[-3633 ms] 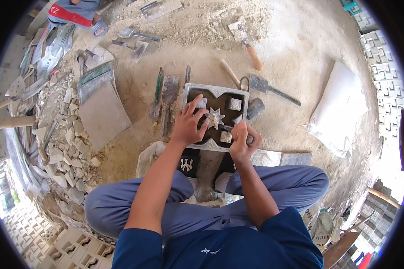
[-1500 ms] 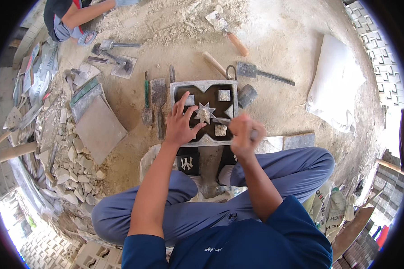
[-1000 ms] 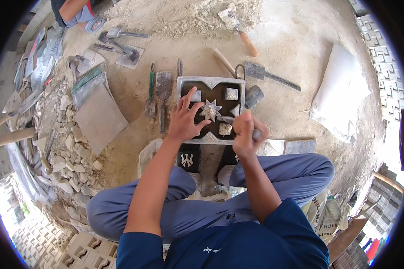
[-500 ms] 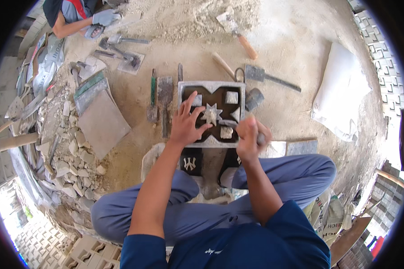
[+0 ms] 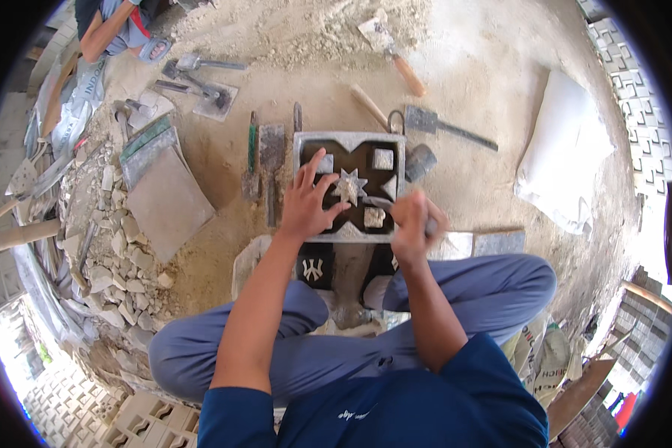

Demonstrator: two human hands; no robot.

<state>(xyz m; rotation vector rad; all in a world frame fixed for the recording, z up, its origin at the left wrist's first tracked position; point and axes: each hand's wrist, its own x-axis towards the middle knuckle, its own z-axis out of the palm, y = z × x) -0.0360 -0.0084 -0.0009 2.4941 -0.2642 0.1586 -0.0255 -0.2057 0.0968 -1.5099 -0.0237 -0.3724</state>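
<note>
A square grey mould (image 5: 351, 238) lies in front of my feet, with dark recesses around an eight-pointed star block (image 5: 349, 186) and several smaller square blocks. My left hand (image 5: 306, 203) rests spread over its left side, fingers apart and reaching toward the star. In my right hand (image 5: 417, 224), closed at the mould's lower right, is a small trowel (image 5: 381, 202); its narrow metal blade points left, between the star and a crumb-covered square block (image 5: 374, 217). Most of its handle is hidden in my fist.
Flat trowels (image 5: 271, 160) lie left of the mould; a scraper (image 5: 425, 119) and a dark cylindrical block (image 5: 421, 161) lie right. Stacked flat plates (image 5: 170, 201) border rubble (image 5: 119, 261) at left. A white sack (image 5: 564, 153) is at right. Another person's arm (image 5: 101, 36) shows at upper left.
The whole view has shifted slightly. My hands keep almost the same places over the mould, the trowel still in my right. The other person's gloved hand has pulled back toward their body.
</note>
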